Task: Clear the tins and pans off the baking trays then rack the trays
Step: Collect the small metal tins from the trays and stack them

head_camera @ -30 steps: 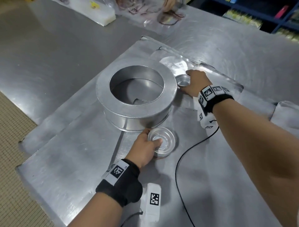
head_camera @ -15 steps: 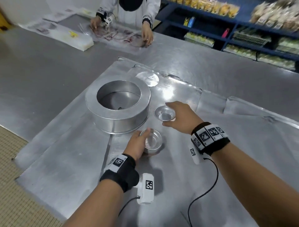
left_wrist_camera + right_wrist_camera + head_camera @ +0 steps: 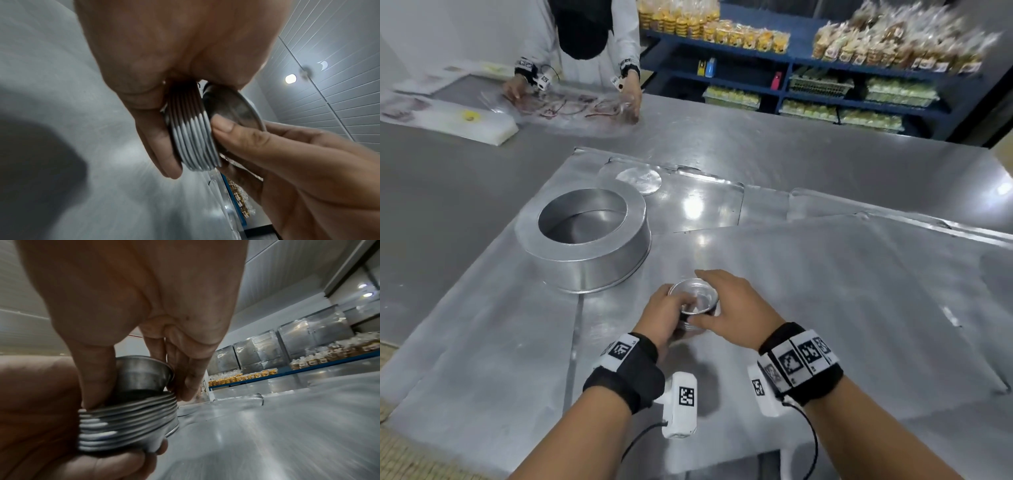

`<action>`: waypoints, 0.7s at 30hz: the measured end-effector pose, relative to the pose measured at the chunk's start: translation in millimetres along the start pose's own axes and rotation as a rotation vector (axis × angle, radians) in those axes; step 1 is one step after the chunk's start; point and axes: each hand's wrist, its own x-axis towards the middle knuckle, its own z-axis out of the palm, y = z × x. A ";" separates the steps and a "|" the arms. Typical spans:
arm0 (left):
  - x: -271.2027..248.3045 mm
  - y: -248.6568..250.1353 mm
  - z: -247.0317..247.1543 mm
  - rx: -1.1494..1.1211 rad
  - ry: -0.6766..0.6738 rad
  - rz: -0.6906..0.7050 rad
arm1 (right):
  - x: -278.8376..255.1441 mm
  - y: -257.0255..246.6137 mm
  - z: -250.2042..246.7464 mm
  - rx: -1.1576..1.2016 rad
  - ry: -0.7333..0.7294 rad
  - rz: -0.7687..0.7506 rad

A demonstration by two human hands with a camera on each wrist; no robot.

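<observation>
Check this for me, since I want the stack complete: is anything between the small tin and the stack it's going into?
Nothing visible: the right hand sets the small tin into the stack held by the left hand.

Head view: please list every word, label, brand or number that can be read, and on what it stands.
No readable text.
Wrist bands: square black-and-white code markers only, no words.
White wrist camera: a code marker, no words.
Shelf packets: labels too blurred to read.
Small tin, large round pan: unmarked.

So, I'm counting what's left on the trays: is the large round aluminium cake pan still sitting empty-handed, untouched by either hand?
Yes, the large round aluminium cake pan sits apart from both hands.
</observation>
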 end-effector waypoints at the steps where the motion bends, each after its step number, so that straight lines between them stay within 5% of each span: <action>1: -3.8 -3.2 4.3 0.015 0.001 0.003 | -7.8 1.5 -1.2 0.022 0.001 0.014; 21: -100.6 -94.3 113.1 0.127 -0.230 -0.103 | -211.7 67.5 -28.1 0.268 0.060 0.276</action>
